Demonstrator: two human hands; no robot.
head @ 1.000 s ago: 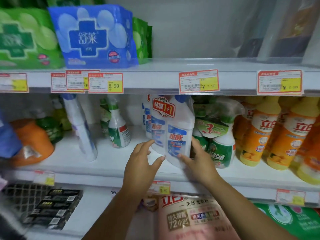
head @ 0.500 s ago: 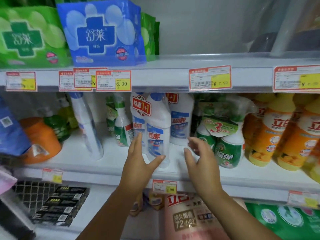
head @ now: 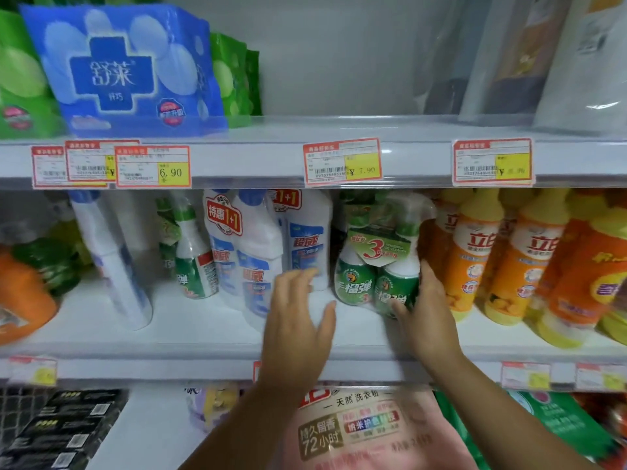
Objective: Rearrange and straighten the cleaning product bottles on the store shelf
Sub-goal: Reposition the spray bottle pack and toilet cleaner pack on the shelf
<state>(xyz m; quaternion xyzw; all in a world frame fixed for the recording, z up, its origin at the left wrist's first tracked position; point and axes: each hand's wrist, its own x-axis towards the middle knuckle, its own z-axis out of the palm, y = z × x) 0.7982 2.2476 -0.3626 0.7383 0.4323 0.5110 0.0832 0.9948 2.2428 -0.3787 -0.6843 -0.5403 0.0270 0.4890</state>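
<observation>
On the middle shelf [head: 190,337], from the head camera, your right hand [head: 428,320] cups the shrink-wrapped green spray pack [head: 375,279], fingers wrapped on its right side; your left hand [head: 298,330] hovers spread, holding nothing, just before the white twin-pack bottles [head: 258,252], which stand upright. Left to do, I'd say: the leaning white bottle [head: 112,259] and tilted orange bottles [head: 509,262].

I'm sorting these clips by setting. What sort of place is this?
Most likely a shop aisle for household goods: price tags line the shelf edge, with rows of orange detergent bottles and a shrink-wrapped green spray bottle pack.
</observation>
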